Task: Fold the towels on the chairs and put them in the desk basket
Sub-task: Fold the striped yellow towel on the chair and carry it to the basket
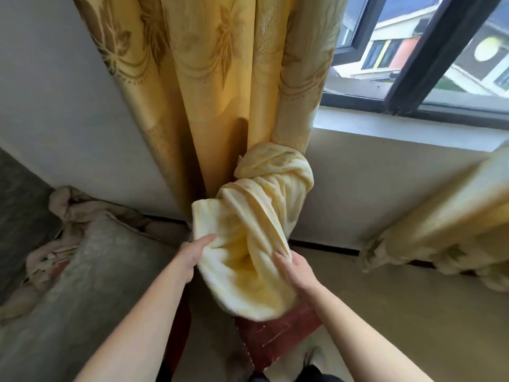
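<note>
A pale yellow towel (248,271) hangs bunched in front of me, over a dark red chair (272,343) seen below it. My left hand (192,255) pinches the towel's left edge. Holding the right side of the towel, my right hand (296,268) has its fingers pressed into the cloth. The towel's upper part lies against a knotted cream curtain (278,172), and I cannot tell where one ends and the other begins. No basket is in view.
A golden patterned curtain (209,78) hangs behind the towel. An open window (413,64) is at the upper right above a white sill. A bed with grey bedding (91,271) lies on the left. Another bunched curtain (440,230) is at the right.
</note>
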Demonstrator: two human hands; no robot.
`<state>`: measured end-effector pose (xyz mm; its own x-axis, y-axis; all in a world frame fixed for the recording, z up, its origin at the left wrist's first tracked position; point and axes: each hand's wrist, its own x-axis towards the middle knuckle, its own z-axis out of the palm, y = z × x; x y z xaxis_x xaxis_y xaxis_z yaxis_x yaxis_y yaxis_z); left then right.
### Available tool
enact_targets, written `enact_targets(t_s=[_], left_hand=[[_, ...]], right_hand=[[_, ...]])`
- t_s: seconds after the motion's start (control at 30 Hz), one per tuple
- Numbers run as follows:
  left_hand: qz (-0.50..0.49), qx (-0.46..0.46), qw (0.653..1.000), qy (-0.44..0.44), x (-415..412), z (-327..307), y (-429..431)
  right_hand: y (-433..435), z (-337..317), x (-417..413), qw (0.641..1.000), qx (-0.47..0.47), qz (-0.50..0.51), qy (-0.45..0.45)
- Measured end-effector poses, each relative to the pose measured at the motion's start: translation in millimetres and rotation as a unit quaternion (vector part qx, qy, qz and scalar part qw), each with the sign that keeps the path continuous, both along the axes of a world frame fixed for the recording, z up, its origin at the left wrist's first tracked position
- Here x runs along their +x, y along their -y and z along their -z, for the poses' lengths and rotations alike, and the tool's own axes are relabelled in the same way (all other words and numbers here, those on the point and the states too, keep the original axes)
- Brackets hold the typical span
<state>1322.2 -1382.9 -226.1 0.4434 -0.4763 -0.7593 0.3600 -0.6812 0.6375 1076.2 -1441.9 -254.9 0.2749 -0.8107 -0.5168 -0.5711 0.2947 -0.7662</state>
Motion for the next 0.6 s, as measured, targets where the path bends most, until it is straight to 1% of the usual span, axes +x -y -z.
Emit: enact_targets(t_s=[0.07,0.1,0.13,0.2,0.3,0.33,0.37,0.43,0.5,0.6], left_hand=[[0.031,-0.014,0.997,-0.07,7.8,2.5,-6.2],[0.036,-0.023,0.996,-0.082,8.0,-3.6,-13.6],[0.037,-0.028,0.996,-0.08,9.3,-6.4,-17.3],[0.03,-0.035,0.997,-0.055,7.6,-11.0,-25.1],[0.007,-0.029,0.999,-0.042,-7.4,-16.4,-38.9],[-0.006,-0.02,0.999,-0.033,-15.4,-17.7,-43.4],[-0.024,-0.01,1.0,-0.007,-25.4,-19.0,-47.5],[-0.062,0.002,0.995,0.077,-48.0,-27.3,-50.6],[-0.098,-0.008,0.984,0.151,-66.1,-41.2,-46.9],[-0.152,-0.063,0.969,0.182,-84.9,-69.6,-34.1]], right_hand=[[-1.7,0.0,4.0,0.999,-0.019,-0.027,-0.02],[0.0,-1.5,2.9,0.999,-0.025,-0.025,-0.022],[3.7,-7.1,2.6,0.999,-0.029,-0.02,-0.017],[21.7,-6.3,-7.2,0.999,-0.032,-0.001,0.026],[42.8,-30.8,-26.6,0.997,-0.013,0.018,0.079],[44.9,-41.6,-35.5,0.997,-0.008,0.011,0.078],[48.3,-47.0,-45.4,0.997,-0.004,0.003,0.078],[53.0,-59.1,-65.9,0.995,0.018,0.009,0.099],[60.9,-76.0,-80.4,0.987,0.041,0.044,0.152],[74.7,-117.5,-99.9,0.96,0.095,0.081,0.25]])
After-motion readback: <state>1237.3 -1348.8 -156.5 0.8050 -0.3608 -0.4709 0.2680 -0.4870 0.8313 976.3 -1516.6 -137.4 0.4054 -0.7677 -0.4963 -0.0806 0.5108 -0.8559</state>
